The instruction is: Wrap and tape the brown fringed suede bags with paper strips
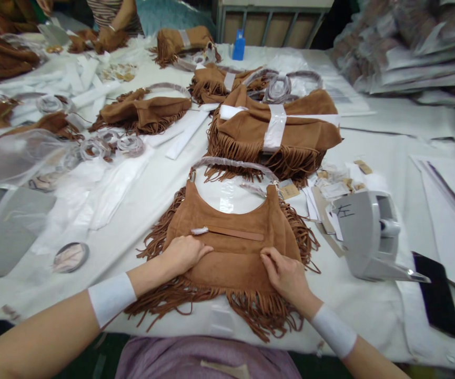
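Observation:
A brown suede handbag (231, 268) with long fringe lies flat in front of me. Its curved handle (235, 163) is wrapped in clear plastic, and a zipper with a leather strip (235, 233) crosses the body. Closed on the suede at the bag's left side is my left hand (185, 253), fingers curled and thumb pointing inward. At the right side, my right hand (284, 273) pinches the material between thumb and fingers. White bands circle both wrists. A paper tag (289, 189) hangs by the handle's right end.
Behind stands another fringed bag (302, 126) bound with white tape. Tape dispensers (365, 234) flank the work, with a black phone (438, 295) at right. Loose tags (340, 184), more bags (144, 113) and stacked plastic-wrapped goods (412, 52) surround it. A co-worker (119, 16) works at the far left.

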A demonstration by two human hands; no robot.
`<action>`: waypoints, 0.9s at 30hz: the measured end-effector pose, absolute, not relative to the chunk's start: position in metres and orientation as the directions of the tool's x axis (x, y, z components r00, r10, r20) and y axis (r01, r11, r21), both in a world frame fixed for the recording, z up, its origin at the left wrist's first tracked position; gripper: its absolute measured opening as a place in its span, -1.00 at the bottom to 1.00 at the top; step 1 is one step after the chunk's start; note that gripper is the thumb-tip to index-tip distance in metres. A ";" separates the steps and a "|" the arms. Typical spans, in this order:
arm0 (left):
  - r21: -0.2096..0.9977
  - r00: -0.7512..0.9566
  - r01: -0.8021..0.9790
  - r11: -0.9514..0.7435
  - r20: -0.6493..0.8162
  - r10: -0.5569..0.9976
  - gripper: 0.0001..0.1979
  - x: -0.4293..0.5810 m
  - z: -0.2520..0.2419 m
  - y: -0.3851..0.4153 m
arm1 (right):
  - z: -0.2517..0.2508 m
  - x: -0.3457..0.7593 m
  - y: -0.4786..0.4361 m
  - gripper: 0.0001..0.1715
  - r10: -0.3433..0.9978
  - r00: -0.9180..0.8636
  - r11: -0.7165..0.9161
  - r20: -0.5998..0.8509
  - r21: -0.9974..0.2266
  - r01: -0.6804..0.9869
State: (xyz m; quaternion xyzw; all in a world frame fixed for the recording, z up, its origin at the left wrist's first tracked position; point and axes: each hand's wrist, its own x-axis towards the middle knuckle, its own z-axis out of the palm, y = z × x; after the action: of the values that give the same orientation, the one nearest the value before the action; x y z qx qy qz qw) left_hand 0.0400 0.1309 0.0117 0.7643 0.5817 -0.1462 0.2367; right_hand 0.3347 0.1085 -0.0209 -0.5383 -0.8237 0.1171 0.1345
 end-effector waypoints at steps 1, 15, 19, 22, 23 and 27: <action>0.193 0.286 0.957 -0.216 -0.506 0.814 -0.42 0.040 0.012 0.132 | -0.020 0.335 0.107 -0.69 0.916 -0.388 0.398 0.101 -0.344 0.850; 0.580 0.596 0.737 -0.348 -0.314 0.739 -0.50 0.039 0.030 0.126 | 0.026 0.325 0.121 -0.60 0.787 -0.610 0.532 -0.092 -0.399 0.747; 0.730 0.780 0.542 -0.416 -0.251 0.574 -0.46 0.054 0.036 0.126 | 0.036 0.324 0.109 -0.64 0.682 -0.722 0.573 -0.114 -0.530 0.625; 0.743 0.802 0.532 -0.406 -0.289 0.523 -0.78 0.065 0.030 0.131 | 0.034 0.319 0.100 -0.77 0.698 -0.702 0.509 -0.143 -0.591 0.626; 0.722 0.786 0.563 -0.402 -0.317 0.531 -0.86 0.068 0.027 0.133 | 0.030 0.317 0.098 -0.77 0.728 -0.670 0.478 -0.147 -0.592 0.649; 0.587 0.698 0.699 -0.408 -0.437 0.567 -0.94 0.075 0.019 0.142 | 0.007 0.312 0.099 -0.77 0.816 -0.547 0.396 -0.187 -0.508 0.765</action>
State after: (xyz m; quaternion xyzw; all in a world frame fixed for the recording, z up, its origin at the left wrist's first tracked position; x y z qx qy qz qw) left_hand 0.0752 0.1420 0.0195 0.8347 0.3793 -0.0843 0.3902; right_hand 0.3120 0.0989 0.0075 -0.4735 -0.8343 0.2785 0.0457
